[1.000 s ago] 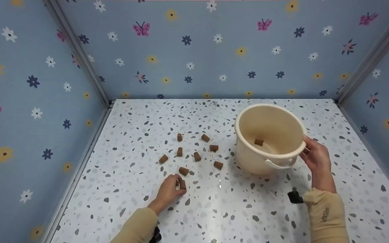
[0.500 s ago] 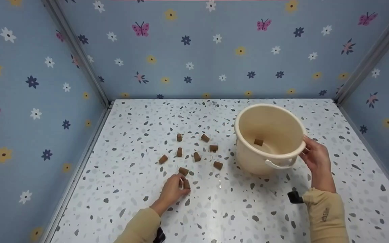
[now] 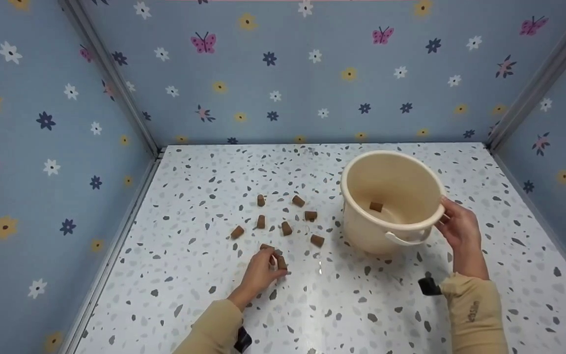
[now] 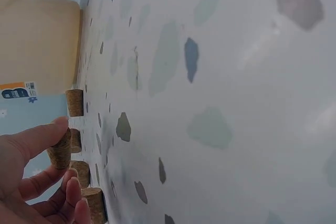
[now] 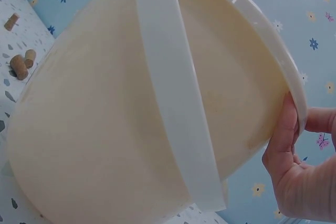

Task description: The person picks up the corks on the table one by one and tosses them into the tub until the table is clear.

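Your left hand (image 3: 259, 275) has thumb and forefinger pinched on a cork (image 3: 281, 263), which sits at the tips of those digits, on the side facing the bucket (image 3: 367, 236). The left wrist view shows the thumb at one end of it and a finger at the other, with the cork held off the surface (image 3: 342, 314). The remaining fingers of that hand curve in loosely beside it. Just beyond your knuckles lies a second cork (image 3: 265, 246), partly hidden by the hand; seven loose corks (image 3: 287, 228) are scattered farther out, on their sides or tilted as far as you can see.

The pinched cork is short, brown and tapered, with a speckled grain — much like those lying around it.

Your right hand (image 3: 461, 228) is clamped on the bucket's rim, thumb and fingers on either side of the wall, well apart from the cork in your left. The bucket is cream, smooth and round-mouthed, its pale handle (image 3: 406, 241) hanging down the near side — and one cork (image 3: 376, 207) lies inside at the bottom. An orange and blue label (image 4: 18, 90) shows on its outer wall.
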